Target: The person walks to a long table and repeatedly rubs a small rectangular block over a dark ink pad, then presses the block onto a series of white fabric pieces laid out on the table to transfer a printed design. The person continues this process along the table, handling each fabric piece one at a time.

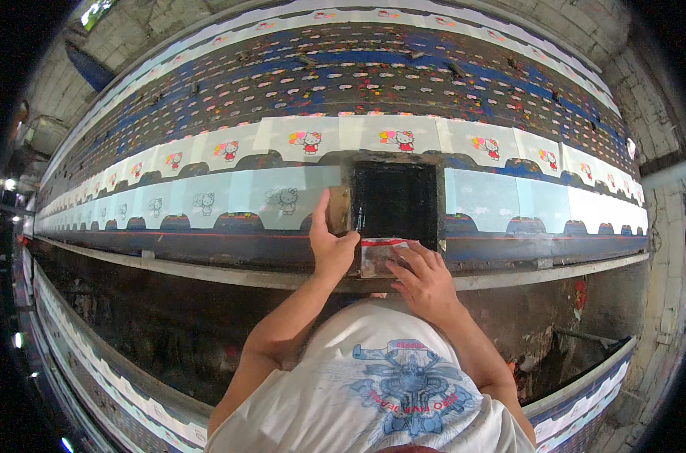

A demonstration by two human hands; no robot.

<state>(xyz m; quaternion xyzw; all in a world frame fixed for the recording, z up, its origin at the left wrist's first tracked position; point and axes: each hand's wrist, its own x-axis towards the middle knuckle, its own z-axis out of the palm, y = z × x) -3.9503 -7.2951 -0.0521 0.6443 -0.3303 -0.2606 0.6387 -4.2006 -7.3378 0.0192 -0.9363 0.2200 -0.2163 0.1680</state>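
A square frame (394, 196) with a dark, inky middle lies on a row of pale blue fabric pieces (479, 198). My left hand (332, 249) grips its tan left side (341, 205), index finger extended along it, thumb toward the near corner. At the frame's near end, my right hand (422, 275) has curled fingers on a flat squeegee-like tool (377, 255) with a red strip; its underside is hidden. Line drawings of a cartoon cat (283, 199) show on the pieces to the left; those to the right look unprinted.
Behind runs a row of pieces with coloured cartoon prints (230, 151), then a long dark board (358, 75) dotted with small prints and clips. A metal rail (524, 275) edges the near side. A second table (124, 392) stands behind me. Concrete walkways (664, 241) border the tables.
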